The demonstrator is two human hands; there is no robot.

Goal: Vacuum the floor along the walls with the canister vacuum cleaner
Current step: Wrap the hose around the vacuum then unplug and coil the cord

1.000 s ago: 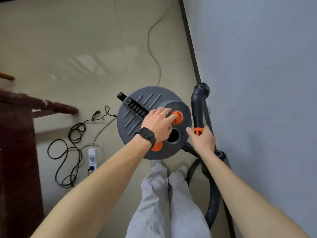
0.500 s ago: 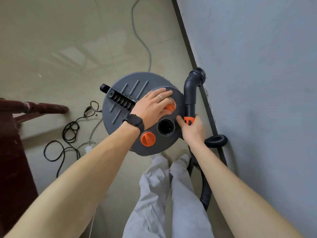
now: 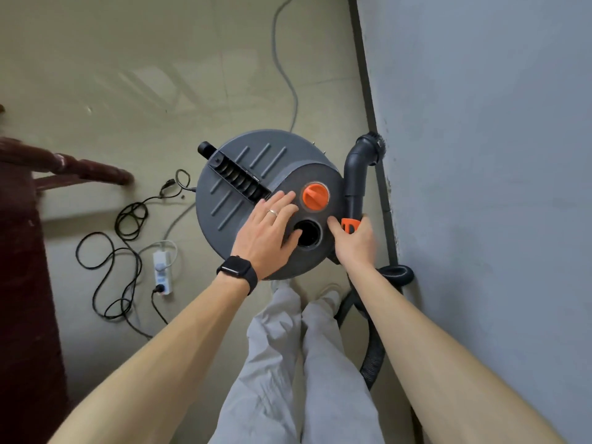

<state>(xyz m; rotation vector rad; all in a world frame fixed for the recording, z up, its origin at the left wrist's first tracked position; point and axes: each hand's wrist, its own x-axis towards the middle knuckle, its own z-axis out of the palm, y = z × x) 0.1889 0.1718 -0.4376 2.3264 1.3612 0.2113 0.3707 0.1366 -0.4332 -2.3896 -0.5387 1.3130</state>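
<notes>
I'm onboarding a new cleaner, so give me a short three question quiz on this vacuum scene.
1. True or false: the left hand lies flat on top of the canister vacuum.
2. Which hand grips the black hose tube?
3. The white power strip lies: A on the floor; B on the vacuum; C against the wall.
Key: 1 true; 2 right hand; 3 A.

The left hand (image 3: 269,232) lies flat on the vacuum (image 3: 243,174), its fingertips at 9 o'clock of the orange knob (image 3: 315,197). The right hand (image 3: 354,245) grips the tube (image 3: 355,184) at the vacuum's 3 o'clock, beside the wall (image 3: 480,187). A power strip (image 3: 162,271) lies at 8 o'clock.
</notes>
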